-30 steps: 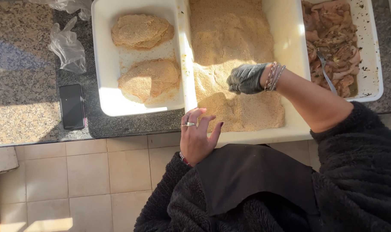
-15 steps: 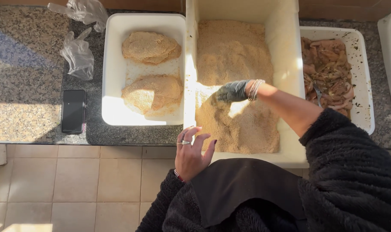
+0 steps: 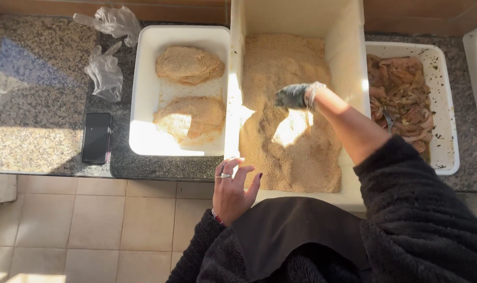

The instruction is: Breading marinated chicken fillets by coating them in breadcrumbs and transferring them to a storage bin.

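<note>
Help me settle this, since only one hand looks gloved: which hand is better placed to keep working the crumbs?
Right, most likely. The gloved right hand is over the crumb tub, above the breadcrumbs. The bare, ringed left hand hangs at the tub's near corner, outside it.

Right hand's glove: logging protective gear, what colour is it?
Black glove on the right hand, head view.

Sunlit granite counter (image 3: 34,99) — beige tiled floor (image 3: 91,230).

A speckled granite counter (image 3: 34,126) carries three white tubs (image 3: 144,94), a black phone (image 3: 96,138) and crumpled plastic gloves (image 3: 106,71).
</note>
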